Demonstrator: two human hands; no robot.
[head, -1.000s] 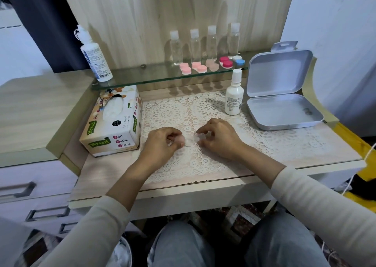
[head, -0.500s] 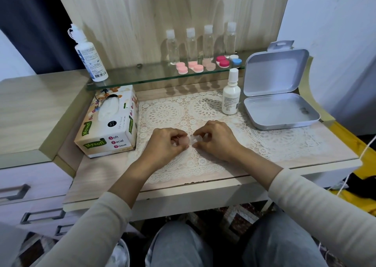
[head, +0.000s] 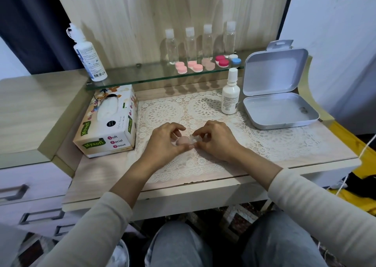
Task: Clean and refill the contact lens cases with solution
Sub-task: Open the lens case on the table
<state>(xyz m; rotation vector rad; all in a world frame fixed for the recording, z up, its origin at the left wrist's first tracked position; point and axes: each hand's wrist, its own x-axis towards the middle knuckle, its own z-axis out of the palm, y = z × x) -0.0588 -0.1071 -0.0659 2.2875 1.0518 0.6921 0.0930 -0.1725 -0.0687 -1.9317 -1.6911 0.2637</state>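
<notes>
**Hands closed in on one lens case**

Both hands have drawn together since a second ago, and a pink cap shows between them now that was tucked out of sight before. So: the left hand (head: 164,142) has its fingers curled round the pink-capped end of the contact lens case (head: 184,140), and the right hand (head: 215,140) pinches the clear end with thumb and fingertips. The case sits low over the lace mat (head: 203,108), mid-bench (head: 97,175); can't tell if it's touching the mat.

Rest of the setup:
- tissue box (head: 105,124) to the left of the mat
- small white bottle (head: 230,93) standing upright at the back right, just beside an open grey tin (head: 278,108)
- glass shelf (head: 142,75) behind, with a big white bottle (head: 87,57) on its left end
- four clear bottles (head: 191,45) in a row on that shelf, with more lens cases (head: 208,64) lined up in front of them: pink, beige, red, white and blue
</notes>
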